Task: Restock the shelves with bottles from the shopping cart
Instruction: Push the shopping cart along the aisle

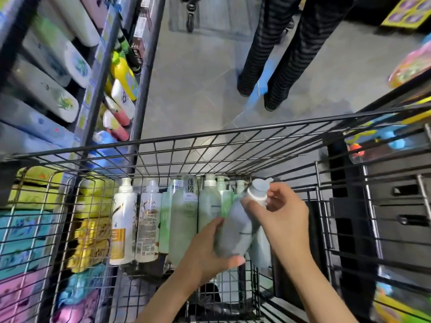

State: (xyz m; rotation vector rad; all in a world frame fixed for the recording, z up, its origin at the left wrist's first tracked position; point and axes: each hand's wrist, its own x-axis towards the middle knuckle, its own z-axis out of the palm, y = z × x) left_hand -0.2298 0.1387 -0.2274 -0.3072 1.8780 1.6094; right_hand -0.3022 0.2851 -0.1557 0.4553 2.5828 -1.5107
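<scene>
1. Left hand (205,250) fingers wrapping the base of a pale bottle (238,227); right hand (284,220) fingers pinching its neck below the cap (260,186).
2. Bottle tilting above the cart (210,141): likely rigid, smooth, slippery, moderately heavy; gripping mid-body seems safest.
3. More bottles (186,213) standing inside; shelves (70,73) waiting left; aisle narrowing.

Cart (210,138): open at top, wire walls on all sides. Far half packed with upright bottles (184,217), touching; no gap between them. Near half bare mesh, free. Held bottle (240,227) and both hands occupy right centre. Shelves (98,73) close on left; a person's legs (268,54) block the far aisle.
</scene>
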